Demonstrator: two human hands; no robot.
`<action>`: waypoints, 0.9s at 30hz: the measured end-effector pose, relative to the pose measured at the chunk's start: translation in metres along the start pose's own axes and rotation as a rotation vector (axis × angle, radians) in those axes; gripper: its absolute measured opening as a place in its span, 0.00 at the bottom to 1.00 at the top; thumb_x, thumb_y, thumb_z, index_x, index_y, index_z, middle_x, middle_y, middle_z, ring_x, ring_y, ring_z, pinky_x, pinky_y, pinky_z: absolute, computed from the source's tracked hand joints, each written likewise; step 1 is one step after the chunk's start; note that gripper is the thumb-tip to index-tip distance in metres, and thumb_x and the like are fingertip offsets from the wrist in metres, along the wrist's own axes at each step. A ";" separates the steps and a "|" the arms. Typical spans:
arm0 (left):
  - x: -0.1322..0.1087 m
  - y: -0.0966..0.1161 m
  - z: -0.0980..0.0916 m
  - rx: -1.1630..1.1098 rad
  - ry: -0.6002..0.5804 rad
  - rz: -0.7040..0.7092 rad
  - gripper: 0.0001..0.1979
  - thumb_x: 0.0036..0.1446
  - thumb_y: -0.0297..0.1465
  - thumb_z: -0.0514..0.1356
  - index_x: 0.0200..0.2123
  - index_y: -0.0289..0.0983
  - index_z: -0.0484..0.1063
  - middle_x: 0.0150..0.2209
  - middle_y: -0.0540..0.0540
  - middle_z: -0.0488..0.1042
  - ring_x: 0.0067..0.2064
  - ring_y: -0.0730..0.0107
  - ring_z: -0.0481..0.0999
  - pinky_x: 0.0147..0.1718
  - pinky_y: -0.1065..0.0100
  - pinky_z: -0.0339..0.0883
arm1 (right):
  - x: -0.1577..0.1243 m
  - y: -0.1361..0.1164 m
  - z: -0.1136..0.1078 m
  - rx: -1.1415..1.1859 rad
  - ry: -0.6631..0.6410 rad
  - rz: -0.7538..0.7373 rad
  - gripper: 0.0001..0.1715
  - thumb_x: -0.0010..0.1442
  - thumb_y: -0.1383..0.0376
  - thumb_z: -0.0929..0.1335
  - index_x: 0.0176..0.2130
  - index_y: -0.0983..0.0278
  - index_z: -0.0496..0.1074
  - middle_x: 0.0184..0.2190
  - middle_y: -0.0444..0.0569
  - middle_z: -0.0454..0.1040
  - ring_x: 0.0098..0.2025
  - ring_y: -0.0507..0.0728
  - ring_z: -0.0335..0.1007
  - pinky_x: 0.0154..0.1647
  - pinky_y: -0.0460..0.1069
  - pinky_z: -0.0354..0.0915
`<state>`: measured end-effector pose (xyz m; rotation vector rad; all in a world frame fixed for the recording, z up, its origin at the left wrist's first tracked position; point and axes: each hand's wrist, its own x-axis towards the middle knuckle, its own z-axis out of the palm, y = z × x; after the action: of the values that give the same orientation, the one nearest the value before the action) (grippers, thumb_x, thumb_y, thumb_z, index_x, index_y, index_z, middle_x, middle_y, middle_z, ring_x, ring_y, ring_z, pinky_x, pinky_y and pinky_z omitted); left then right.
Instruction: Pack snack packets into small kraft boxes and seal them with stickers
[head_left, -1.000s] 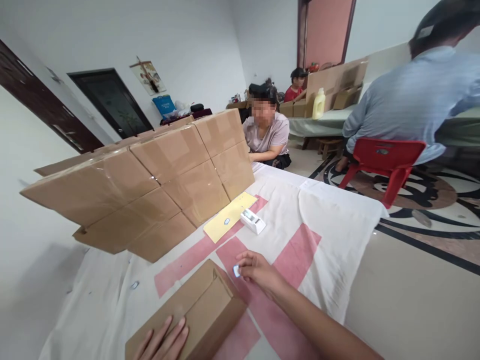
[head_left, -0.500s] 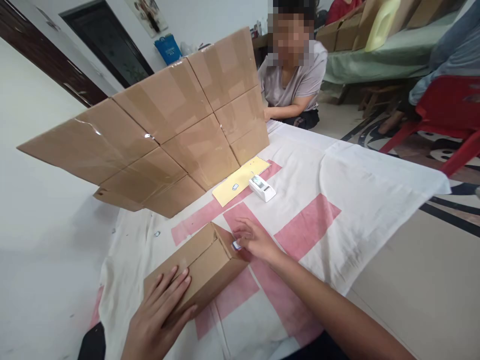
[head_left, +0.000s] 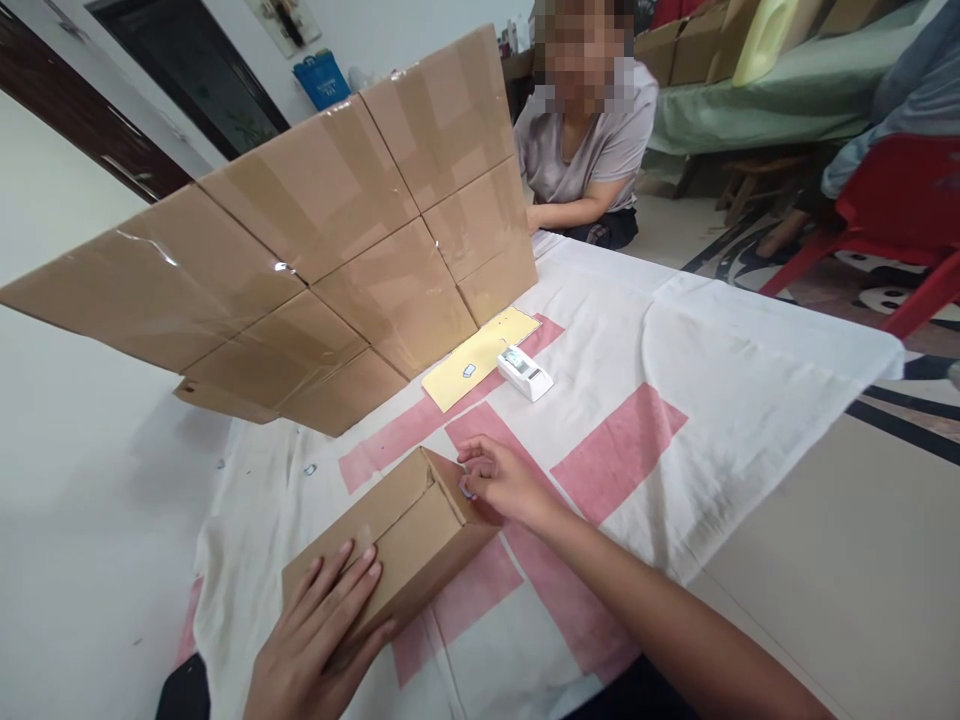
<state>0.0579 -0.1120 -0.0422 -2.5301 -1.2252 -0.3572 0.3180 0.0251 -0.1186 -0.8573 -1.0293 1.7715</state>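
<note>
While my spread left hand (head_left: 313, 622) steadies the box (head_left: 405, 524), my right hand (head_left: 501, 482) has brought its pinched label (head_left: 466, 489) within touch of the end.

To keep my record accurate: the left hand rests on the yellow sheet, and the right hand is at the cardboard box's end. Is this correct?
No: the left hand rests on the cardboard box, not the yellow sheet, as the head view shows. The right hand is at the box's end.
</note>
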 end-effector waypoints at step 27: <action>-0.001 -0.017 0.005 0.019 0.033 0.120 0.27 0.59 0.32 0.65 0.61 0.34 0.69 0.57 0.42 0.77 0.67 0.56 0.66 0.71 0.57 0.49 | -0.061 -0.019 -0.014 -0.417 -0.142 -0.089 0.25 0.60 0.70 0.66 0.52 0.51 0.81 0.36 0.48 0.71 0.38 0.58 0.70 0.41 0.53 0.66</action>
<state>0.0441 -0.1007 -0.0445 -2.5557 -1.0544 -0.3559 0.3586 -0.0220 -0.0998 -0.9272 -1.5415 1.5845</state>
